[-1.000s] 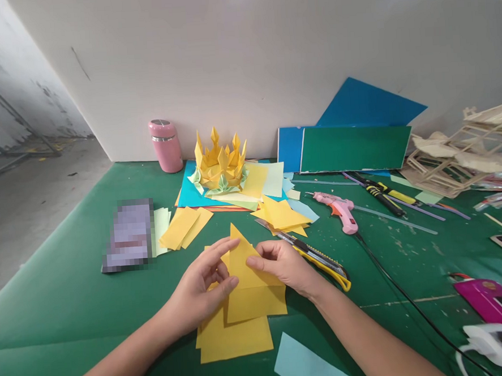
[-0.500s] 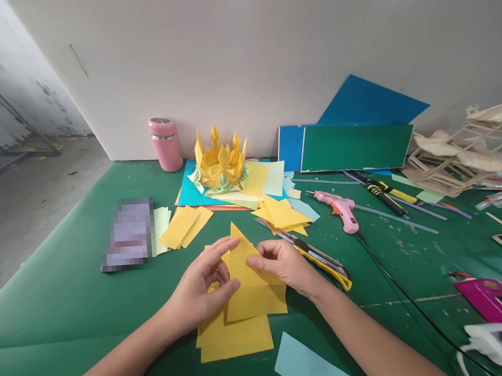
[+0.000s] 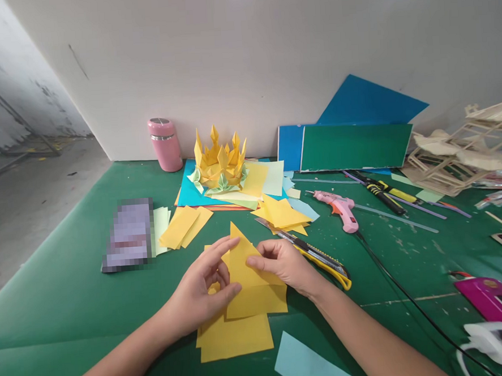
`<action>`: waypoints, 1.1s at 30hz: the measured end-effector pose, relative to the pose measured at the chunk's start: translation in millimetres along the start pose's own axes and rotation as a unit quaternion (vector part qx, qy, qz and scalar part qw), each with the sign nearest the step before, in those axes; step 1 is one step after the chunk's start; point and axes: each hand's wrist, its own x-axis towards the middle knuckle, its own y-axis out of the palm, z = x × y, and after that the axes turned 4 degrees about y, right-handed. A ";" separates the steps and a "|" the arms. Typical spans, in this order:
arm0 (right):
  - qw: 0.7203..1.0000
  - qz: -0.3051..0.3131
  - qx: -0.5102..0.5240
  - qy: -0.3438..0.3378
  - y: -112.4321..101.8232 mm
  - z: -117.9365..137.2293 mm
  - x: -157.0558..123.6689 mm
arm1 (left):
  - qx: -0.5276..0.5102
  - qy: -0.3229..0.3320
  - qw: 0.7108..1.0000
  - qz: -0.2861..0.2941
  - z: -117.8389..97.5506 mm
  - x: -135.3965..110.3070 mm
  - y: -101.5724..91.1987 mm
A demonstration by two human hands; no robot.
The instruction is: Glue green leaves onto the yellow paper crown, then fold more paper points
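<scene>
A sheet of yellow paper (image 3: 250,276), its top folded to a point, stands a little tilted above other yellow sheets (image 3: 239,345). My right hand (image 3: 283,262) pinches its right edge, thumb in front and fingers partly hidden behind. At the left edge is my left hand (image 3: 209,278), fingers apart and curved, with the index fingertip and thumb overlapping the sheet. Just beyond my right hand lies a yellow utility knife (image 3: 318,255), its blade out toward a pile of yellow paper pieces (image 3: 282,211).
Behind stands a yellow paper crown (image 3: 222,167) on coloured sheets, beside a pink flask (image 3: 164,145). A pink glue gun (image 3: 339,208) with a trailing cord lies to the right. Light blue paper (image 3: 310,363) is near the front; a wooden stick model (image 3: 457,152) stands far right.
The lower edge of the folded yellow sheet has shifted very slightly. Both hands keep nearly the same position.
</scene>
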 end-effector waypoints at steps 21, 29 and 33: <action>0.998 0.004 0.040 -0.038 3.2 6.0 -2.3 | 0.005 -0.020 0.996 0.083 -8.4 -3.5 -0.7; 0.998 -0.017 0.054 -0.037 6.9 6.5 -1.6 | -0.032 -0.043 0.993 0.101 -8.1 -3.1 5.5; 0.997 -0.018 0.068 -0.028 5.8 6.3 -1.5 | -0.090 -0.058 0.990 0.093 -7.5 -0.3 4.1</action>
